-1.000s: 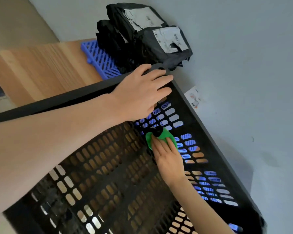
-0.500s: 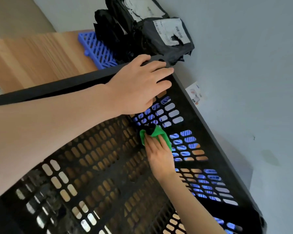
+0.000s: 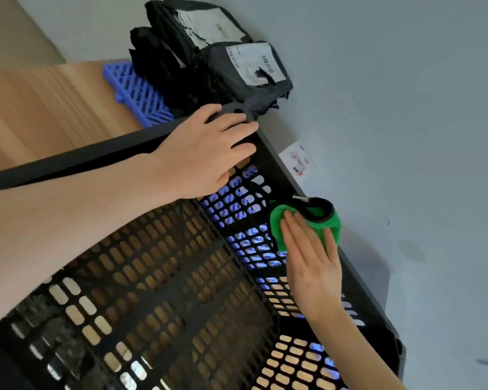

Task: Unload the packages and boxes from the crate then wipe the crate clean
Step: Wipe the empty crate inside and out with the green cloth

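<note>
at the right wall of the black crate [image 3: 68,161], my right hand [image 3: 307,266] presses the green cloth [image 3: 304,225] with flat fingers; my left hand [image 3: 206,153] grips the corner rim. packages [image 3: 237,68] lie outside (already unloaded). the cloth could snag in a slot.

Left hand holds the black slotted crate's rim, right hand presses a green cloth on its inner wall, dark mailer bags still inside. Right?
No: the head view shows the dark plastic mailer bags stacked outside the black slotted crate, beyond its far corner. Otherwise correct.
</note>
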Tool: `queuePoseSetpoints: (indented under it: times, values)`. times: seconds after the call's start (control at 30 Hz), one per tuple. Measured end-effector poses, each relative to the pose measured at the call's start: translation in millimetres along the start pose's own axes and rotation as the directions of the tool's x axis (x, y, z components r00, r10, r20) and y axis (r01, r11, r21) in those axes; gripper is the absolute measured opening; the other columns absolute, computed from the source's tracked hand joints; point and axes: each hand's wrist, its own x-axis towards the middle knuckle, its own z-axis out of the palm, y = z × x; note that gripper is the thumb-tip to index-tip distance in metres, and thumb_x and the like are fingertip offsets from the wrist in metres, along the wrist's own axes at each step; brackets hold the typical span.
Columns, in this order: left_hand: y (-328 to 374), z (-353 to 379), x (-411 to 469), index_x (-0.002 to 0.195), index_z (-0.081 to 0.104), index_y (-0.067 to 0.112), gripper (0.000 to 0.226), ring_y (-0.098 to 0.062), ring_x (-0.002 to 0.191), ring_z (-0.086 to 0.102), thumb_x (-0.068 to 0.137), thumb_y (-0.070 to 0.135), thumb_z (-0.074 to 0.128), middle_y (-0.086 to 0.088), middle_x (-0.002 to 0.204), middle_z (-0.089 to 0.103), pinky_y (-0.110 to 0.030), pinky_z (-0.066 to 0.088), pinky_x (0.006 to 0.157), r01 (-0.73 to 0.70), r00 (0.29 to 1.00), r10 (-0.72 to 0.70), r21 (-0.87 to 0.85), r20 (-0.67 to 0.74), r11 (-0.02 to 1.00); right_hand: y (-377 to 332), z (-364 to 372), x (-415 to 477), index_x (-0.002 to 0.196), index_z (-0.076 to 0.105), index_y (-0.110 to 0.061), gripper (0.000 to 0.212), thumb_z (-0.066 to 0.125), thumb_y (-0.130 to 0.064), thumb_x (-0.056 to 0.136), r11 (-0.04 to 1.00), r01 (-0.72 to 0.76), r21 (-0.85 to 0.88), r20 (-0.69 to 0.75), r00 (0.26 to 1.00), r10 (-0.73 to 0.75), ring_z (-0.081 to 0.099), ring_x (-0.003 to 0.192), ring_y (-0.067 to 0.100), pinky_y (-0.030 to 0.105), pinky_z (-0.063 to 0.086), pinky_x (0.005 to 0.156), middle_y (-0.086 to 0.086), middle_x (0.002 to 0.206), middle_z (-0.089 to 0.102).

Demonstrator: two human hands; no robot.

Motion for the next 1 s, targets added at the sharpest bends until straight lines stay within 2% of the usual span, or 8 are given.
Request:
queuePoseSetpoints:
  times: [0.1, 0.17, 0.3, 0.5, 0.63, 0.73, 0.87, 1.0]
  values:
    - [0, 0, 0, 0.134, 0.056, 0.015, 0.051, -0.031, 0.138, 0.038, 0.083, 0.024, 0.063, -0.012, 0.151, 0.041, -0.050, 0.028, 0.110, -0.001, 1.000, 0.001, 0.001, -0.018, 1.000, -19, 33, -2, 0.132, 0.055, -0.003, 0.043, 0.048, 0.000, 0.090, 0.991, 0.136, -0.011, 0.086, 0.987, -0.135, 0.054, 0.124, 0.023, 0.045, 0.029, 0.114, 0.009, 0.139, 0.053]
    - [-1, 2, 0, 0.133, 0.056, 0.015, 0.050, -0.032, 0.138, 0.039, 0.084, 0.022, 0.060, -0.013, 0.151, 0.042, -0.050, 0.029, 0.110, -0.014, 0.999, 0.014, 0.005, -0.031, 1.000, -42, 59, -1, 0.125, 0.063, -0.007, 0.039, 0.062, -0.010, 0.086, 0.967, 0.254, -0.006, 0.220, 0.944, -0.246, 0.059, 0.118, 0.020, 0.042, 0.028, 0.115, 0.005, 0.128, 0.062]
    - [-1, 8, 1, 0.134, 0.053, 0.014, 0.051, -0.031, 0.137, 0.039, 0.084, 0.022, 0.058, -0.012, 0.150, 0.043, -0.050, 0.029, 0.109, -0.004, 0.998, 0.005, 0.008, -0.056, 1.000, -77, 89, -3, 0.141, 0.046, -0.011, 0.054, 0.060, -0.021, 0.090, 0.933, 0.360, -0.017, 0.495, 0.814, -0.305, 0.044, 0.134, 0.018, 0.039, 0.010, 0.116, 0.003, 0.143, 0.050]
    - [0, 2, 0, 0.135, 0.055, 0.013, 0.053, -0.032, 0.136, 0.041, 0.083, 0.022, 0.061, -0.013, 0.149, 0.044, -0.050, 0.030, 0.109, -0.005, 0.999, 0.005, 0.001, -0.038, 1.000, -36, 41, -6, 0.134, 0.054, -0.010, 0.058, 0.072, -0.013, 0.079, 0.976, 0.214, 0.029, 0.322, 0.923, -0.211, 0.051, 0.128, 0.017, 0.041, 0.029, 0.113, 0.002, 0.139, 0.053]
    - [1, 0, 1, 0.135, 0.055, 0.014, 0.056, -0.032, 0.136, 0.042, 0.081, 0.023, 0.065, -0.012, 0.149, 0.044, -0.051, 0.031, 0.109, 0.005, 1.000, -0.006, -0.017, -0.026, 1.000, -3, 5, -28, 0.146, 0.038, -0.009, 0.065, 0.066, -0.011, 0.087, 0.997, 0.068, 0.027, 0.207, 0.976, -0.072, 0.029, 0.143, 0.018, 0.046, 0.023, 0.117, 0.004, 0.154, 0.033]
    - [1, -1, 2, 0.135, 0.055, 0.014, 0.055, -0.032, 0.135, 0.042, 0.081, 0.023, 0.064, -0.012, 0.149, 0.045, -0.051, 0.031, 0.109, 0.011, 1.000, -0.011, -0.032, -0.025, 0.999, 0, 2, -34, 0.145, 0.037, -0.007, 0.066, 0.064, -0.005, 0.085, 1.000, -0.015, 0.026, 0.164, 0.986, 0.010, 0.028, 0.143, 0.021, 0.047, 0.016, 0.119, 0.007, 0.154, 0.033]
    - [2, -1, 1, 0.135, 0.054, 0.014, 0.052, -0.031, 0.138, 0.040, 0.084, 0.022, 0.060, -0.012, 0.151, 0.043, -0.051, 0.029, 0.110, 0.014, 1.000, -0.015, -0.026, -0.016, 1.000, -24, 35, -28, 0.140, 0.045, -0.004, 0.064, 0.062, -0.001, 0.078, 0.996, 0.080, -0.026, 0.228, 0.971, -0.072, 0.044, 0.134, 0.025, 0.044, 0.014, 0.119, 0.009, 0.146, 0.045]
    - [1, 3, 1, 0.136, 0.053, 0.015, 0.051, -0.031, 0.138, 0.038, 0.085, 0.023, 0.058, -0.011, 0.151, 0.042, -0.050, 0.028, 0.110, -0.005, 1.000, 0.005, -0.020, -0.019, 1.000, -57, 79, -26, 0.125, 0.063, -0.009, 0.055, 0.075, -0.017, 0.072, 0.962, 0.273, -0.013, 0.366, 0.897, -0.249, 0.060, 0.117, 0.019, 0.038, 0.017, 0.119, 0.004, 0.123, 0.065]
